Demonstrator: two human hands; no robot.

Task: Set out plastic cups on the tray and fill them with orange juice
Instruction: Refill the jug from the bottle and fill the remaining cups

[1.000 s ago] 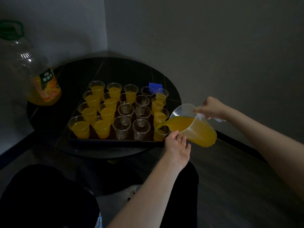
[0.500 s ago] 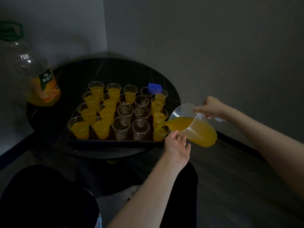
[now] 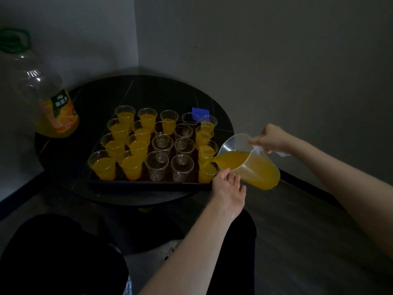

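Note:
A dark tray [image 3: 148, 184] on a round black table [image 3: 148, 92] holds several clear plastic cups in rows. The left columns and the right column hold orange juice; several cups in the middle, such as one at the front [image 3: 157, 166], are empty. My right hand [image 3: 271, 138] grips the handle of a clear jug [image 3: 251, 161] of juice, tilted with its spout over the front right cup [image 3: 207, 172], where juice runs in. My left hand [image 3: 228, 188] rests with straight fingers under the jug, beside that cup.
A large juice bottle [image 3: 42, 92] with a green handle stands at the table's left edge. A small blue object [image 3: 200, 111] lies behind the tray. Walls meet in a corner behind the table. My dark-clothed knees are below the table's near edge.
The juice level in the front right cup has risen a little. Both hands and the jug have stayed almost still.

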